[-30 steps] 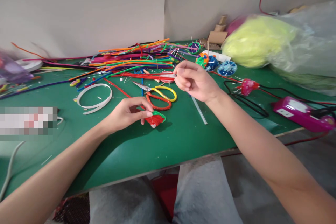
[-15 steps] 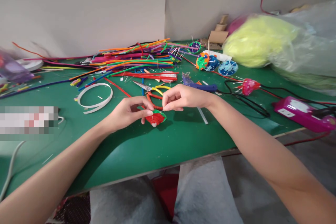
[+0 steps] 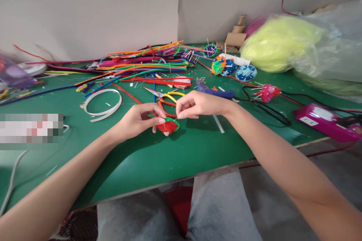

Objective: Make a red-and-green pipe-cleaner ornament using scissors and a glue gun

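Note:
A small red cone-shaped craft piece (image 3: 169,127) with a green rim and a pale tip is pinched between the thumb and fingers of my left hand (image 3: 138,119). Just right of it, my right hand (image 3: 192,105) has thumb and forefinger pressed together on a thin pale stick at the green rim; most of the stick is hidden by the fingers. Behind my hands lie scissors with yellow handles (image 3: 172,94) and an orange-handled tool (image 3: 166,107), partly covered by my right hand.
Many coloured pipe cleaners (image 3: 141,66) are heaped along the wall. A coiled white strip (image 3: 120,101) lies left, a blue glue gun (image 3: 219,93) right of centre. Decorated balls (image 3: 245,72), a pink cone (image 3: 270,93), a purple power strip (image 3: 325,120) and a yellow-filled bag (image 3: 283,43) occupy the right.
Almost nothing differs. My right fingers have shifted very slightly to the right at the rim of the red piece, while my left hand keeps its hold.

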A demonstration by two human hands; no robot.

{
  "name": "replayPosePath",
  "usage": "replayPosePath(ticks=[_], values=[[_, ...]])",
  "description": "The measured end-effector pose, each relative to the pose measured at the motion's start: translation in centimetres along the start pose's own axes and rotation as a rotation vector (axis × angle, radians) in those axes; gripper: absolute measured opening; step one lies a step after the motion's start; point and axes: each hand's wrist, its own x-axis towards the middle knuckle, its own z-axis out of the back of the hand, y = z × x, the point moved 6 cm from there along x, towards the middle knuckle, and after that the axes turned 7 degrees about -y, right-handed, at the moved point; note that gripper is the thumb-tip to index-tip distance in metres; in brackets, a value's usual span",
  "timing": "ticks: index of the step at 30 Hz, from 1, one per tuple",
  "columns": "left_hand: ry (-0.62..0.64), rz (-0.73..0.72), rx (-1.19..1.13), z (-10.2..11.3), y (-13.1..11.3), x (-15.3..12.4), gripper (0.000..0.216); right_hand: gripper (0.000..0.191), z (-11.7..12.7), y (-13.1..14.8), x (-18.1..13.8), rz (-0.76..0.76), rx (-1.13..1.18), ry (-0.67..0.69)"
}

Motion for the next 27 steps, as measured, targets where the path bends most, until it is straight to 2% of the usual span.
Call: replayPosePath(ticks=[9,14,20,27], values=[[-0.002,0.0,0.001,0.1,0.0,0.0,0.023,0.01,0.0,-0.1,0.0,-0.01,0.038,-0.012],[-0.003,-0.012,-0.002,0.0,-0.1,0.0,0.024,0.008,0.9,0.3,-0.1,0.082,0.139,-0.117],[0.001,-0.01,-0.01,-0.1,-0.1,0.0,0.023,0.009,0.6,0.5,-0.2,0.061,0.092,-0.056],[-0.001,-0.011,-0.01,-0.1,-0.1,0.0,0.022,0.01,-0.1,0.4,0.1,0.031,0.089,-0.068]])
